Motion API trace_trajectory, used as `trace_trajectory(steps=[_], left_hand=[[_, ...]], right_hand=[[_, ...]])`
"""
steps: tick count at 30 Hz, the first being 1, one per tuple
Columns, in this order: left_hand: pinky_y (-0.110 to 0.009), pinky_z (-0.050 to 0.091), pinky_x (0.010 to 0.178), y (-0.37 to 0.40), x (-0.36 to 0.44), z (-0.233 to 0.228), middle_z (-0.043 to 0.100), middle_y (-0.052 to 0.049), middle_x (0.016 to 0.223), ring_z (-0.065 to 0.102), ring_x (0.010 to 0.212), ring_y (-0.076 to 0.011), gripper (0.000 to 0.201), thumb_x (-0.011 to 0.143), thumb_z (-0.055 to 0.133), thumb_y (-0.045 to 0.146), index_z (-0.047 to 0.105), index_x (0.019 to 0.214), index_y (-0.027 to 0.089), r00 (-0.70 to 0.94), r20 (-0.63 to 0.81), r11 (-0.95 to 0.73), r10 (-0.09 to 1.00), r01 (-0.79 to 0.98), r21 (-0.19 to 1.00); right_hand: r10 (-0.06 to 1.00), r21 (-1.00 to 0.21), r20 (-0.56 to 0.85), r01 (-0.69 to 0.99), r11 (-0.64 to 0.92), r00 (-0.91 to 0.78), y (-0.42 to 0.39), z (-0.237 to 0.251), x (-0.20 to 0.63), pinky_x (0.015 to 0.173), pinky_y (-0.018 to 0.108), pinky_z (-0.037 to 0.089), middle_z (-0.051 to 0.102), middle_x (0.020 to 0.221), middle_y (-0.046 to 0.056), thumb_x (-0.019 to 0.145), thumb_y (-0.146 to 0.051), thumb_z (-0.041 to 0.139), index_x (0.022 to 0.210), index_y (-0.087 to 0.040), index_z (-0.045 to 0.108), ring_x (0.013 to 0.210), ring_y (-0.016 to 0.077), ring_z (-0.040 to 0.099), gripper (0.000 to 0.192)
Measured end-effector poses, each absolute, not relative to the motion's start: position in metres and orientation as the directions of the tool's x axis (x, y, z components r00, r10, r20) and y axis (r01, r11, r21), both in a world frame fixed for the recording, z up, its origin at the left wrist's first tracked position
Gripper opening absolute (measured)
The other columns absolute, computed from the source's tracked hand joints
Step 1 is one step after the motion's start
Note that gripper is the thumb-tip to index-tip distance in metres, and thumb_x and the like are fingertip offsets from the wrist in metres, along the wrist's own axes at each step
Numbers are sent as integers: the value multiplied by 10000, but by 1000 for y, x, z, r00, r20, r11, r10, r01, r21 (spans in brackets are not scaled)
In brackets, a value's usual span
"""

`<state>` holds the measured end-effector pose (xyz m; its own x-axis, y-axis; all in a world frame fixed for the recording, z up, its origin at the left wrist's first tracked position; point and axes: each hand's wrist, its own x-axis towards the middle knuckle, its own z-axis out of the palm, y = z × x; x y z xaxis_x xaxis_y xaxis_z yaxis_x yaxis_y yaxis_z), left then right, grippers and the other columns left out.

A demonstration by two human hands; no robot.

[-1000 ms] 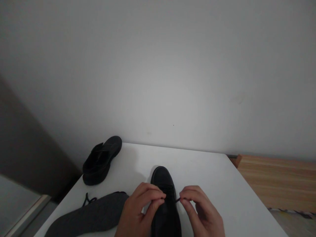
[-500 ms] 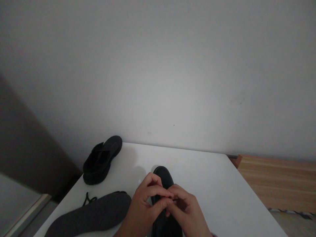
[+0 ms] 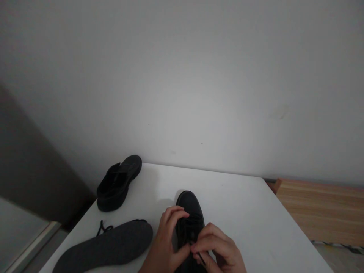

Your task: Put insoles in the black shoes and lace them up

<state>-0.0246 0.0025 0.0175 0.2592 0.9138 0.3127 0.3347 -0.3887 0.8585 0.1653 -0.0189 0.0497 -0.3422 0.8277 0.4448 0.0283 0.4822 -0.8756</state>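
Observation:
A black lace-up shoe (image 3: 188, 203) stands on the white table with its toe pointing away from me. My right hand (image 3: 218, 248) is over the shoe's right side, thumb and fingers pinched on a thin black shoelace (image 3: 201, 258). Across the shoe's left side lies my left hand (image 3: 170, 239), its thumb spread away from the bent fingers. The left thumb tip sits by the right fingertips at the lacing; whether it touches the lace I cannot tell. Both hands cover part of the shoe, and its heel is out of frame.
At the table's (image 3: 244, 212) back left stands another black shoe (image 3: 113, 189) with a strap. A dark grey insole-shaped piece (image 3: 110, 248) lies at front left, a black lace loop (image 3: 104, 228) beside it. The wall (image 3: 199, 94) borders the back; wooden boards (image 3: 321, 208) are at right.
My hands have come apart from their shared pinch. The right hand has shifted down and right with the lace in its fingers, and the left fingers have spread, baring more of the shoe's lacing.

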Motion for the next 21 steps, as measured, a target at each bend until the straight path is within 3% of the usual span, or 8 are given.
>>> trace_trajectory(steps=[4,8,12,17,21], left_hand=[[-382,537,939,-2,-28,25,636,-62,1220,608,1122,-258,366,794,716,70,695,1077,301,276,479,-553,833,391,736],[-303,564,814,1,-27,35,729,-35,984,654,935,-203,239,891,634,77,731,990,272,293,598,-664,746,271,697],[-285,560,792,3,-21,36,768,-12,907,669,877,-188,198,908,641,101,745,951,265,262,569,-620,779,190,761],[-312,556,820,2,-16,28,790,-13,905,667,899,-205,206,932,620,152,766,1002,279,219,553,-589,804,161,792],[-281,547,757,6,-18,26,777,9,813,650,829,-187,278,931,610,138,766,1084,310,230,524,-559,820,126,820]], right_hand=[[837,-867,453,64,494,-307,-18,59,167,676,259,532,669,875,35,931,-108,625,1077,-327,757,756,160,653,294],[901,-916,395,5,402,-178,-22,67,165,682,273,548,678,897,64,955,-284,655,1050,-280,757,783,182,675,139],[925,-927,372,-67,368,-71,-28,59,157,648,279,548,697,835,59,947,-341,675,989,-285,777,710,179,689,125],[847,-856,516,-56,514,-127,-28,41,144,685,284,571,761,800,48,914,-190,701,971,-309,769,737,192,713,148],[847,-856,509,15,517,-155,-25,45,146,716,260,577,776,847,25,893,-116,698,1002,-314,756,780,179,722,234]])
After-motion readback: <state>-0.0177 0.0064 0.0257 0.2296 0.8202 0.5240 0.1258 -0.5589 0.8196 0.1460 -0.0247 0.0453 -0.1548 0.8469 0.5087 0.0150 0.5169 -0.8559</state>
